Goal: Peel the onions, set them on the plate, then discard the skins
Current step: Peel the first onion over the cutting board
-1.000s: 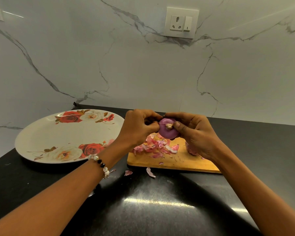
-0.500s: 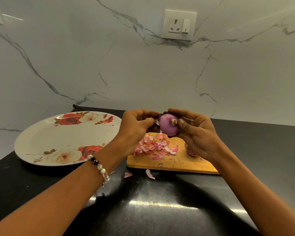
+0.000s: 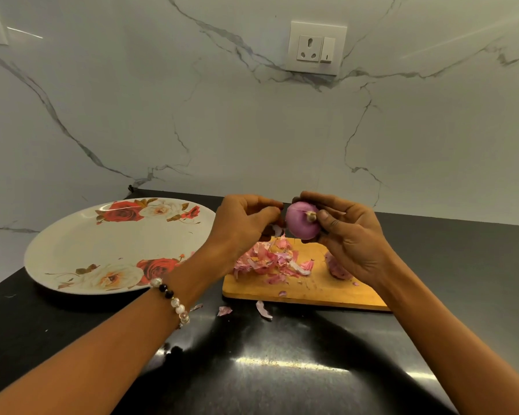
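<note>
The red onion (image 3: 301, 220) is held in the air by the right hand (image 3: 352, 238), fingers curled round its back and the thumb pressed just beside the root tuft, which faces the camera. The left hand (image 3: 243, 227) is curled narrow just left of the onion, and a pale strip of skin (image 3: 277, 230) seems to be pinched below its fingertips; whether that strip is attached to the bulb cannot be told. The step is judged to be stripping the last skin: the strip is best drawn away from the thumb toward the root while the bulb is turned by the right fingers, so no patch is left under them. Loose onion skins (image 3: 271, 260) are heaped on the wooden cutting board (image 3: 312, 290) beneath both hands, with a few scraps (image 3: 262, 310) on the black counter nearer the wrists. The floral plate (image 3: 72, 250) lies left of the left hand with no onion on it. Against the earlier frames, the hands are parted slightly and the onion is rotated, its root tuft shifted toward the right thumb.
</note>
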Action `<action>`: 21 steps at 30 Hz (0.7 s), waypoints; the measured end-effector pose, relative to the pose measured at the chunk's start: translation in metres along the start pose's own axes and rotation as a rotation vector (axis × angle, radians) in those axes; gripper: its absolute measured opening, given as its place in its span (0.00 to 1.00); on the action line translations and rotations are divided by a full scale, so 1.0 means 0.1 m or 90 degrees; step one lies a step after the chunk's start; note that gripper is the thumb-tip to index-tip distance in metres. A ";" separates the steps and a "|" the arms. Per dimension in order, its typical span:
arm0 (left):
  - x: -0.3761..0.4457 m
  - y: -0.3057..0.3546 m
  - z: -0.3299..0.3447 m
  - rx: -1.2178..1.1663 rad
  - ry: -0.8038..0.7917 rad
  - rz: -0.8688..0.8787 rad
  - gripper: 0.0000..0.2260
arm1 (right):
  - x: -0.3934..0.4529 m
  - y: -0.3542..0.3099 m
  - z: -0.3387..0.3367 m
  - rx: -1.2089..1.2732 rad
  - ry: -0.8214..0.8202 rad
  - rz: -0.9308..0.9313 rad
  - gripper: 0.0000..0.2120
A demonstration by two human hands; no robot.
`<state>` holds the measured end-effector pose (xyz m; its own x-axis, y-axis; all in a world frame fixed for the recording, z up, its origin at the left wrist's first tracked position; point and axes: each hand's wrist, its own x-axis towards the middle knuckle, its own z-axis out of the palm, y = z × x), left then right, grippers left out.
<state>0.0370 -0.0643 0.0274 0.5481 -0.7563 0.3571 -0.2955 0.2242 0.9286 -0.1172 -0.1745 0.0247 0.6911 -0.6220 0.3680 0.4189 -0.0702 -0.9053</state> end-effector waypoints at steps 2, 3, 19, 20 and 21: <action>-0.01 0.00 0.02 0.101 0.022 0.108 0.08 | 0.00 0.01 0.01 -0.016 -0.006 0.005 0.16; -0.02 0.00 0.02 0.152 0.028 0.163 0.09 | 0.00 0.01 0.01 -0.024 -0.009 0.006 0.16; 0.01 -0.02 -0.05 0.428 -0.113 0.469 0.10 | -0.02 0.05 0.01 -0.216 -0.043 0.008 0.13; 0.02 -0.03 -0.05 0.432 -0.114 0.469 0.10 | -0.02 0.05 0.01 -0.219 -0.049 0.006 0.14; 0.02 -0.03 -0.05 0.435 -0.113 0.468 0.10 | -0.03 0.05 0.02 -0.226 -0.059 0.003 0.14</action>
<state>0.0434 -0.0632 0.0255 -0.0568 -0.6659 0.7439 -0.9261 0.3135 0.2098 -0.1158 -0.1718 0.0194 0.7493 -0.5513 0.3668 0.1963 -0.3440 -0.9182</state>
